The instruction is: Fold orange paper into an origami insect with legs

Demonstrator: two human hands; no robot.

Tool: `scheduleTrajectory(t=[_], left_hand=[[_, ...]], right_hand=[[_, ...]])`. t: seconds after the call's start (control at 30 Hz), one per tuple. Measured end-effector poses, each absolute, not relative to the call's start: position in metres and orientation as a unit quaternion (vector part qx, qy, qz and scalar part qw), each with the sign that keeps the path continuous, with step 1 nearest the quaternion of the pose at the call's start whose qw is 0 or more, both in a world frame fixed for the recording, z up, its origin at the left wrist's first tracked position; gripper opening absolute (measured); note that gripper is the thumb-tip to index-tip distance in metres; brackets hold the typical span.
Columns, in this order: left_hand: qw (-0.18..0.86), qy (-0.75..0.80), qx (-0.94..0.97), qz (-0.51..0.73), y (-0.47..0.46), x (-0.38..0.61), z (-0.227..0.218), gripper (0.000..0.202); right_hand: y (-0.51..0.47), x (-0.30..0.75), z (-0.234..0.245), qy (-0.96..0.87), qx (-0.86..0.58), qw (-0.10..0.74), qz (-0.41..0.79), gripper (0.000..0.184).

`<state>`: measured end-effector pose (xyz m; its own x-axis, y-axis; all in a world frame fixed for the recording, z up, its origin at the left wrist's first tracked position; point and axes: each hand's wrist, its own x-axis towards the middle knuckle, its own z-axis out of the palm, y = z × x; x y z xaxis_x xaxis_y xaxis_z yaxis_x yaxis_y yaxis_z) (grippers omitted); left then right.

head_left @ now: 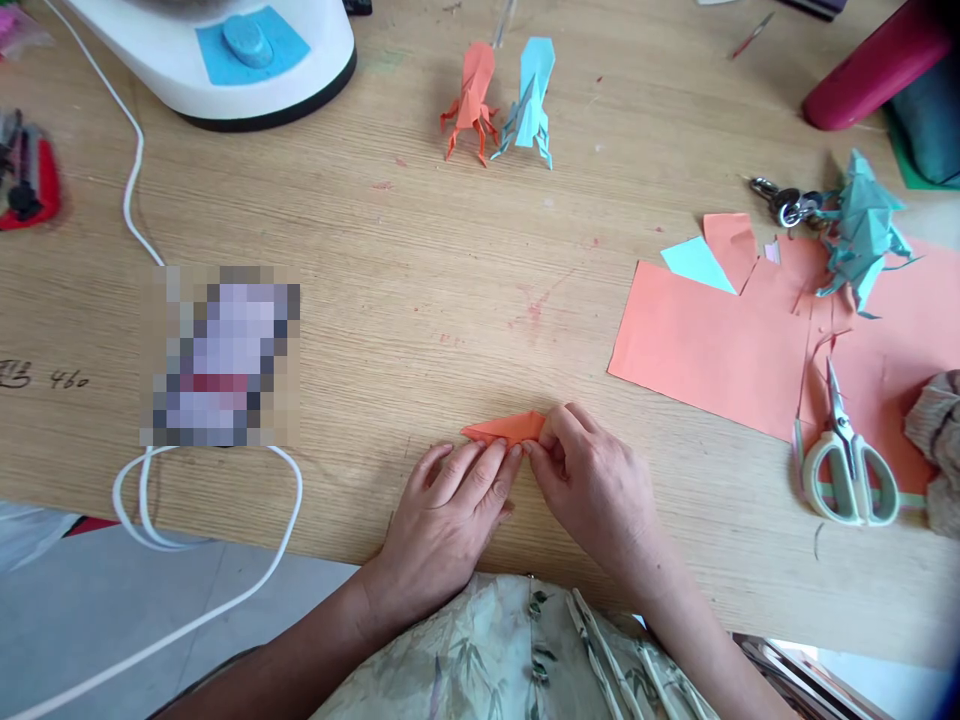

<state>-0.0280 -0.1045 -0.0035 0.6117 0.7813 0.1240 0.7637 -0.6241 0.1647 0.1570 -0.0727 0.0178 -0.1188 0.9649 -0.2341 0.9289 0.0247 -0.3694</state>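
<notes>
Near the table's front edge lies a small folded piece of orange paper (504, 428), its pointed end towards the left. My left hand (457, 510) rests flat along its lower edge, fingers stretched out and pressing on it. At its right end my right hand (596, 475) pinches the paper between thumb and curled fingers. The part of the paper under my fingers is hidden. Further back stand an orange origami figure (472, 95) and a light blue one (532, 100), each with thin folded legs.
On the right, scissors (844, 460) lie on orange paper sheets (712, 340), with a blue origami figure (862, 230) and keys (787, 205) behind. A blurred phone (225, 360) with a white cable (296, 500) is on the left. A white lamp base (225, 60) stands behind it.
</notes>
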Motion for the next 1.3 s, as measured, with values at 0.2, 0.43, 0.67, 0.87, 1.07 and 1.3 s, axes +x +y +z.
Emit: scheduleTrajectory(t=[0.2, 0.43, 0.67, 0.87, 1.07, 1.3], left_hand=[[0.028, 0.406, 0.911, 0.058, -0.104, -0.030, -0.002, 0.043], [-0.002, 0.415, 0.909, 0.028, -0.105, -0.028, 0.002, 0.042], [0.020, 0.475, 0.877, 0.069, -0.113, -0.028, -0.003, 0.041], [0.009, 0.480, 0.873, 0.088, -0.115, -0.028, -0.004, 0.040], [0.009, 0.475, 0.877, 0.071, -0.116, -0.033, -0.003, 0.040], [0.015, 0.480, 0.874, 0.079, -0.116, -0.036, -0.004, 0.037]], right_hand=[[-0.073, 0.156, 0.019, -0.716, -0.661, 0.041, 0.222, 0.020], [-0.074, 0.155, 0.018, -0.724, -0.657, 0.040, 0.206, 0.019], [-0.074, 0.155, 0.018, -0.725, -0.657, 0.037, 0.205, 0.019], [-0.074, 0.155, 0.018, -0.723, -0.659, 0.035, 0.204, 0.018], [-0.074, 0.155, 0.018, -0.719, -0.663, 0.038, 0.205, 0.016], [-0.075, 0.154, 0.018, -0.718, -0.664, 0.039, 0.207, 0.017]])
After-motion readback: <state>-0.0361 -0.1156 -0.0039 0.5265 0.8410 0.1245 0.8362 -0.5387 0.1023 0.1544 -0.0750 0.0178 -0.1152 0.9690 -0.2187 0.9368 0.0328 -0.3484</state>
